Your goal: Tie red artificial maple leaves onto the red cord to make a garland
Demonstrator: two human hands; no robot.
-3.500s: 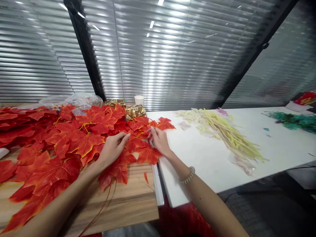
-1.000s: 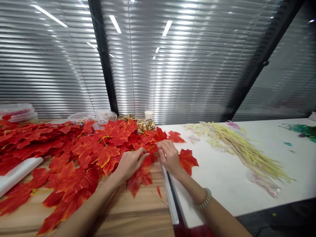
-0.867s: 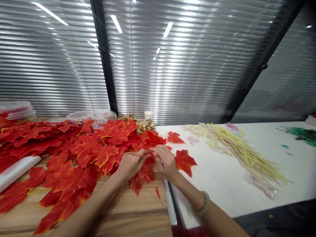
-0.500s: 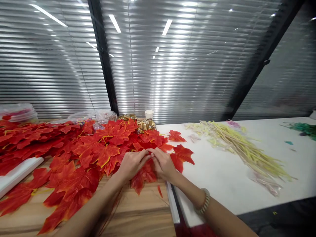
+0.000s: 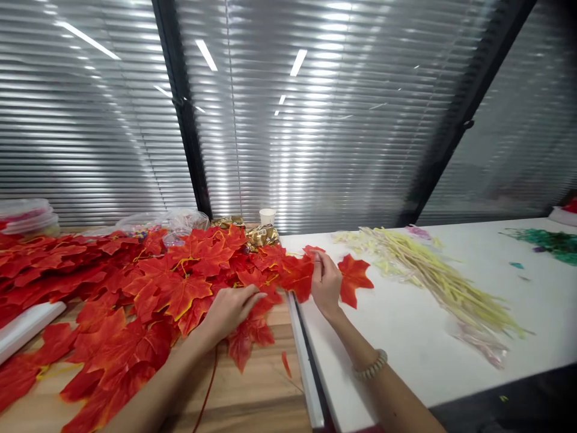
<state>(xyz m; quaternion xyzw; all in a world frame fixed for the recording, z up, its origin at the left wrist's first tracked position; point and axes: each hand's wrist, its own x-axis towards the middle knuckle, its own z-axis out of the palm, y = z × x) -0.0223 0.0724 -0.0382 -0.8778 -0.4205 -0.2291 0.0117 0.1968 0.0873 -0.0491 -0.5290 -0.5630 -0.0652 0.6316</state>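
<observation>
In my head view, red leaves (image 5: 180,291) cross the wooden desk's (image 5: 252,403) right edge onto the white desk (image 5: 406,343), my right hand (image 5: 327,282) bent among them there, my left hand (image 5: 229,308) curled short of that edge, whether gripping leaves I cannot tell for either.

It looks like an office room where craft work is done. The glass wall has blinds (image 5: 338,162) and black frames (image 5: 178,102), and it mirrors ceiling lights (image 5: 88,40). A wooden table (image 5: 270,394) and a white table (image 5: 406,355) carry red leaves (image 5: 189,291) and yellow stems (image 5: 433,270).
</observation>
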